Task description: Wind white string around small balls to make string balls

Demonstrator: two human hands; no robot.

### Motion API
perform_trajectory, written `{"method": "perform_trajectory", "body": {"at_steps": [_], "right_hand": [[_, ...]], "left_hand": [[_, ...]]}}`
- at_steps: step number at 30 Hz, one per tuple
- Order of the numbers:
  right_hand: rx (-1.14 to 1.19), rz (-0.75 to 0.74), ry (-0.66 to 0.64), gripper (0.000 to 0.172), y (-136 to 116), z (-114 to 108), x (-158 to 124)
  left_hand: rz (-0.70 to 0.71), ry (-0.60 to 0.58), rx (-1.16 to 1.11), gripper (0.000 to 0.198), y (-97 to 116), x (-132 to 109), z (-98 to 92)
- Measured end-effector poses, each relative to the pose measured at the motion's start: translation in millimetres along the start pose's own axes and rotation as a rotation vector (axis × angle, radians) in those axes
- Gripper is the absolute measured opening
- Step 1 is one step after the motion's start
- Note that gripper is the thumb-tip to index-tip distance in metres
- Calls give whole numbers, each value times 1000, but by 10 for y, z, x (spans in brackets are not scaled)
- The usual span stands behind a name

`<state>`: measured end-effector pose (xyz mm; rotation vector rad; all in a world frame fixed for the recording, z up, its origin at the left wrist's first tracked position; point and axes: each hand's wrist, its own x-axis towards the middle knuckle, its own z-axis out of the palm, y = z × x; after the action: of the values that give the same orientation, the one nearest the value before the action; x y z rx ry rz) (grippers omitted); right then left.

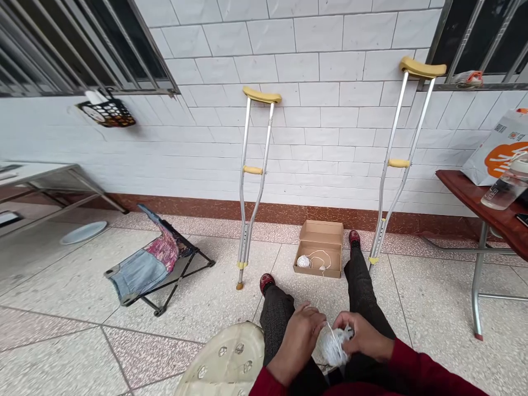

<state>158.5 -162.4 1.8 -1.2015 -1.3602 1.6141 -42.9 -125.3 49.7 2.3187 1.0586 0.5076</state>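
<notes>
Head view: white yarn bundle (333, 349) in hand, between dark-trousered legs (362, 283)

It looks light, soft and hard to break, but apt to tangle; its rounded sides seem the best hold. The right hand (363, 336) curls its fingers closed on the bundle's right side. The left hand (303, 333) has bent, nearly closed fingers at a loose strand (332, 331); whether they pinch it, I cannot tell. Ahead on the terrazzo floor (223, 313), a lidded cardboard box (317, 271) holds a white yarn ball (303, 261). Crutches (243, 214) lean at the tiled wall (322, 132), between a folding chair (140, 272) and a reddish table (462, 184).
</notes>
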Motion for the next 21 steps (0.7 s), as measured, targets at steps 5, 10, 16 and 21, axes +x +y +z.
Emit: {"method": "perform_trajectory", "body": {"at_steps": [5,10,16,21], "right_hand": [[345,32,35,32,-416,-35,-121],[170,-79,443,29,-410,-345,311],[-128,14,156,31,117,-121,272],[321,141,-150,34,-69,9,-55]], "left_hand": [[-121,-44,-162,34,-74,9,289],[-141,-124,-209,37,31,-183,646],[-28,-13,-11,29,55,-127,235],[-35,-21,-146,36,-96,3,187]]}}
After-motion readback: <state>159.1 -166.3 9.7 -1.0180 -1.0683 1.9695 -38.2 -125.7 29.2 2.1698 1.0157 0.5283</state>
